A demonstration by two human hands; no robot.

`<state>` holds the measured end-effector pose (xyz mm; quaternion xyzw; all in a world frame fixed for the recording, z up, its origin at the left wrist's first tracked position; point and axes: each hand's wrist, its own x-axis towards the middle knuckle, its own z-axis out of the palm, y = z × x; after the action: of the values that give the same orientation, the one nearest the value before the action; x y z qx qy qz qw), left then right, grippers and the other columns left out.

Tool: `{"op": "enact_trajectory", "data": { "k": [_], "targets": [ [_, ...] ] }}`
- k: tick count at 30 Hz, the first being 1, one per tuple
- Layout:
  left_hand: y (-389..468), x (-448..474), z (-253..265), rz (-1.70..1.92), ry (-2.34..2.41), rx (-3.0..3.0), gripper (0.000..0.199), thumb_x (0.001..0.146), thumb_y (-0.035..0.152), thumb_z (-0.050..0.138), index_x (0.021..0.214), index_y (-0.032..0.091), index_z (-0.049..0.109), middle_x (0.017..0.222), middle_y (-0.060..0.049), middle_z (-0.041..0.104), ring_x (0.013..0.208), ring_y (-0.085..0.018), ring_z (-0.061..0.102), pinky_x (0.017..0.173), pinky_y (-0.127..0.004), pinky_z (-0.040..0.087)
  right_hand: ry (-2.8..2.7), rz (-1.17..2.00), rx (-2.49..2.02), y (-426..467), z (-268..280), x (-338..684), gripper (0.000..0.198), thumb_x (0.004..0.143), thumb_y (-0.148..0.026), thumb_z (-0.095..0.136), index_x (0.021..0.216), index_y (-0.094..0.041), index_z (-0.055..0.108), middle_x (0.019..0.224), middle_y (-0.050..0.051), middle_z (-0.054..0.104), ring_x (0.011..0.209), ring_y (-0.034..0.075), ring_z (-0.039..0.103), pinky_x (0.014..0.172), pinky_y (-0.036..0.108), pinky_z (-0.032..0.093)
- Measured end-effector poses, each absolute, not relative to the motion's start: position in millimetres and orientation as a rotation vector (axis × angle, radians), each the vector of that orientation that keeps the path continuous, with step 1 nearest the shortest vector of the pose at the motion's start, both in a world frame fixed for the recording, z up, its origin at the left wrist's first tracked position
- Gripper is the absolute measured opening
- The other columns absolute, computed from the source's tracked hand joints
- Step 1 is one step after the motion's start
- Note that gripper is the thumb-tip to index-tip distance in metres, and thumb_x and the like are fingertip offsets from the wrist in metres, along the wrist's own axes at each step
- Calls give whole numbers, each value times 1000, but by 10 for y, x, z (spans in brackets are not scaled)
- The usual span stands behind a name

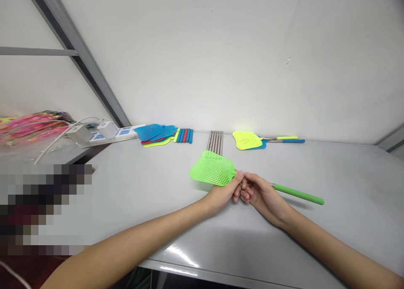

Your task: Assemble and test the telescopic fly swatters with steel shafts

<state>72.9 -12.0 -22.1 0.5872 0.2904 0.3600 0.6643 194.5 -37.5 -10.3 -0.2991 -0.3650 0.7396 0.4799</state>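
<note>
A green fly swatter [213, 169] is held above the table between my two hands, its perforated head to the left and its green handle sleeve out to the right. My left hand [225, 190] is closed at the neck, just right of the head. Touching it, my right hand [263, 194] pinches the metal rod, with the sleeve sticking out past the knuckles. Most of the rod is hidden by my fingers. Behind the green head lies a row of several metal rods [215, 141], partly covered by it.
Loose swatter heads [150, 132] and several coloured handle sleeves [185, 136] lie at the back left. Yellow and blue fly swatters [249, 140] rest at the back right. Left of these is a power strip [124, 132] with chargers and cables. Behind the grey table [132, 226] stands a white wall.
</note>
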Motion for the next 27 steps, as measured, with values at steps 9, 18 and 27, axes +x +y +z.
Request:
{"op": "enact_trajectory", "data": {
  "k": [9,18,27],
  "targets": [
    [-113,729,-242,824,640,1333,45,80,49,30,52,16,42,41,3,42,52,-13,54,66,-29,45,-889,1813,-717,-378,-109,1950,32,81,-32,41,54,-17,51,48,0,49,56,14,50,57,27,35],
    [-119,732,-223,823,657,1338,45,80,50,29,52,16,41,42,3,42,51,-12,53,64,-28,45,-887,1817,-720,-375,-108,1951,31,80,-33,42,55,-16,51,47,-1,49,56,14,51,58,28,36],
    [-108,727,-247,828,626,1368,46,81,48,27,53,16,42,42,3,43,51,-12,53,63,-28,45,-900,1816,-722,-380,-104,1955,32,82,-31,39,56,-16,50,50,1,52,56,14,51,57,27,34]
  ]
}}
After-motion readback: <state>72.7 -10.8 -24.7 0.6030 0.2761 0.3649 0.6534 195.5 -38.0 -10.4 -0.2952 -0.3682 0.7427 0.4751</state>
